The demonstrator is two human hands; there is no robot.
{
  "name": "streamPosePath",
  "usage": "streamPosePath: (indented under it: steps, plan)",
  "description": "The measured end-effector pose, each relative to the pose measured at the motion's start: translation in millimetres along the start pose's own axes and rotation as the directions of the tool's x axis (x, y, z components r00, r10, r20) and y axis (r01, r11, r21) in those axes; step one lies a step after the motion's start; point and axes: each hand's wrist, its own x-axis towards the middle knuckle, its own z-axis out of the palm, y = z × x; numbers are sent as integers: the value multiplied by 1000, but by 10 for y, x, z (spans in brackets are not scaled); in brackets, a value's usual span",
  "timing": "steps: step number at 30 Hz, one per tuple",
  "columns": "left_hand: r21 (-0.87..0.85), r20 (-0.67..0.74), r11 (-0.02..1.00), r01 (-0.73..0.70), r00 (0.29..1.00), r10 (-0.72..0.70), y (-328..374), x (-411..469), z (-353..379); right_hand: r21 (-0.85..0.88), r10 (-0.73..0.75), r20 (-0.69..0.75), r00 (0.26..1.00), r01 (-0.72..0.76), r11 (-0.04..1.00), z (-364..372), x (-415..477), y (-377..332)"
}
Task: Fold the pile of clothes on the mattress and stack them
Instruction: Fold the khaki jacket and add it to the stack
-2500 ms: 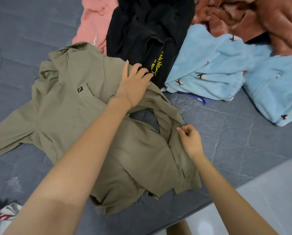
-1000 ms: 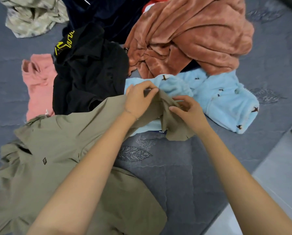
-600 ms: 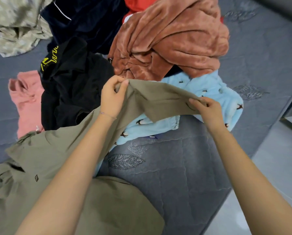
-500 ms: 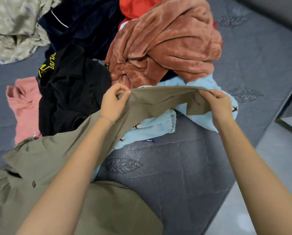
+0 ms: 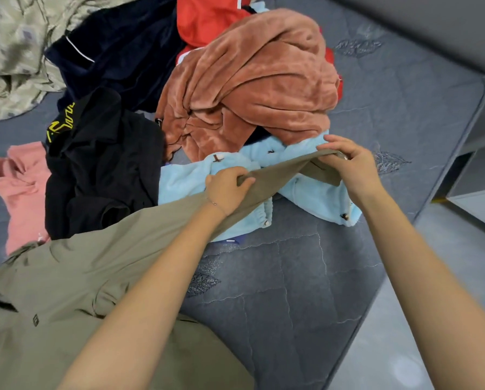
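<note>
An olive-green jacket [image 5: 75, 277] lies spread on the grey quilted mattress [image 5: 286, 291] at the lower left. One of its sleeves is stretched out to the right, above a light blue fleece garment [image 5: 314, 192]. My left hand [image 5: 228, 187] grips the sleeve partway along. My right hand [image 5: 348, 167] pinches the sleeve's cuff end. The rest of the pile lies beyond: a rust-brown plush garment [image 5: 252, 85], a black garment with yellow lettering [image 5: 100, 164], a pink one [image 5: 24, 190], a navy one [image 5: 117, 46] and a red one [image 5: 204, 18].
A pale patterned cloth [image 5: 13, 46] lies at the top left. The mattress edge runs diagonally down the right side, with light floor [image 5: 432, 277] beyond it. Bare mattress shows in front of my hands and at the far right.
My hands have lifted the olive sleeve off the jacket and drawn it out to the right. In the last half second both hands moved right and lowered the sleeve over the blue fleece.
</note>
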Motion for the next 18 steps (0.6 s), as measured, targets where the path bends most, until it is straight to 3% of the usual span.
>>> streamPosePath:
  steps: [2, 4, 6, 9, 13, 15, 18]
  plan:
    - [-246, -74, 969, -11, 997, -7, 30, -4, -45, -16, 79, -27, 997, -79, 997, -22, 14, 98]
    - [-372, -155, 925, -81, 988, 24, 80, -16, -129, 12, 165, -86, 982, -165, 986, -28, 18, 167]
    - [-364, -161, 927, -94, 986, 37, 88, -3, -172, 59, 252, -191, 949, -245, 968, -1, 21, 244]
    - [-318, -42, 948, 14, 999, -29, 63, 11, -162, 5, 379, -247, 892, -390, 921, 73, 12, 331]
    - [-350, 47, 934, 68, 997, -54, 56, -26, -152, -92, 184, -235, 954, -211, 973, 153, -30, 409]
    - [-365, 34, 929, 63, 998, -55, 58, -42, -161, -11, 161, -241, 957, -169, 986, 155, -18, 381]
    - [-438, -96, 897, 59, 989, -112, 33, -59, -216, 189, 248, -245, 937, -205, 960, 128, 18, 253]
